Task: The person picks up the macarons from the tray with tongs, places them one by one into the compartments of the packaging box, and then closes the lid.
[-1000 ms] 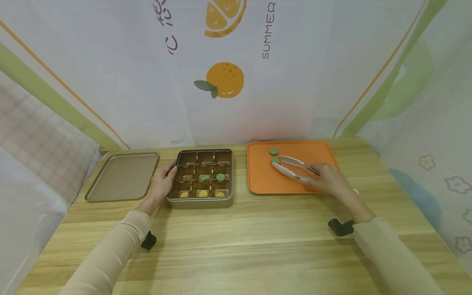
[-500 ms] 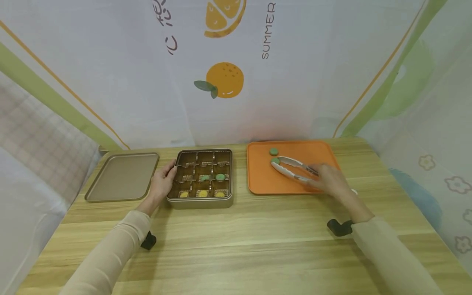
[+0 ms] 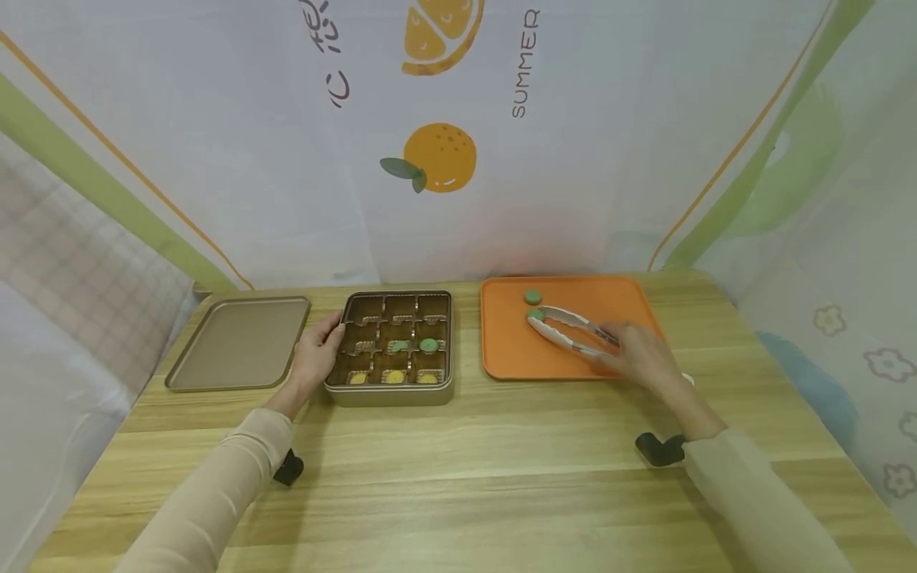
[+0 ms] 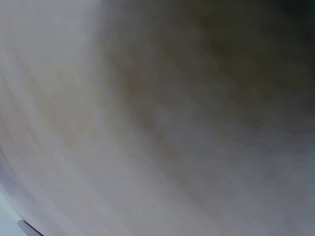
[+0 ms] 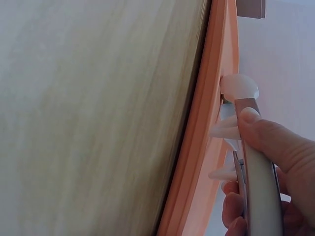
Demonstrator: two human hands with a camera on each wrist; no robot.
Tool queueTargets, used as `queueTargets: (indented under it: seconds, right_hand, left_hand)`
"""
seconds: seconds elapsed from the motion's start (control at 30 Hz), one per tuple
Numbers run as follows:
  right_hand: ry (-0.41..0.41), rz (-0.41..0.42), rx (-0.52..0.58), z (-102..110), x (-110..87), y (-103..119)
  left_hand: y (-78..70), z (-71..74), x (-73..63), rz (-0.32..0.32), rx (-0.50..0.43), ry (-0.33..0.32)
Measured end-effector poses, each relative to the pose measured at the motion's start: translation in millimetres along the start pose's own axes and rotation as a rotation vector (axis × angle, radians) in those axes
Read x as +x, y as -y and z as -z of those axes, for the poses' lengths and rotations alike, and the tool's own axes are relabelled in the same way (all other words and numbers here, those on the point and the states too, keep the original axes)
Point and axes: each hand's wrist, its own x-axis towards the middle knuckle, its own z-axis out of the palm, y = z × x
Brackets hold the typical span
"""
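My left hand (image 3: 315,354) holds the left side of a bronze square tin (image 3: 390,395), fingertips at its rim. Its brown insert has several compartments: yellow macarons (image 3: 394,376) fill the front row, and green macarons (image 3: 428,344) sit in the middle row's centre and right. My right hand (image 3: 641,354) grips metal tongs (image 3: 562,340) with pale scalloped tips; in the right wrist view the thumb lies along one arm of the tongs (image 5: 261,187). Between the tips is a green macaron (image 3: 536,315) on the orange tray (image 3: 501,358). Another green macaron (image 3: 532,297) lies just behind it.
A shallow bronze tray-like lid (image 3: 239,342) lies left of the tin. Wood-grain table (image 3: 458,493) stretches in front, and a fruit-print cloth (image 3: 573,159) hangs behind. The left wrist view is a close blur.
The tongs have drawn slightly closer together around the nearer green macaron. My left hand and the tin stay put; the head view has shifted a little.
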Motion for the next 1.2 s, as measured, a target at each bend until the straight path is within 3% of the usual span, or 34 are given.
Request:
queueTargets:
  seconds: [0.5, 0.93, 1.2]
  right_hand:
    - [-0.011, 0.002, 0.021, 5.7, 2.7, 13.3]
    - [-0.074, 0.154, -0.007, 5.3, 25.9, 77.6]
    - [-0.052, 0.211, 0.01, -4.6, 39.2, 120.9]
  left_hand:
    - [-1.4, 0.7, -0.5, 0.022, -0.008, 0.0]
    - [-0.3, 0.7, 0.1, 0.016, -0.001, -0.004]
    - [0.0, -0.1, 0.7, 0.011, -0.001, -0.002]
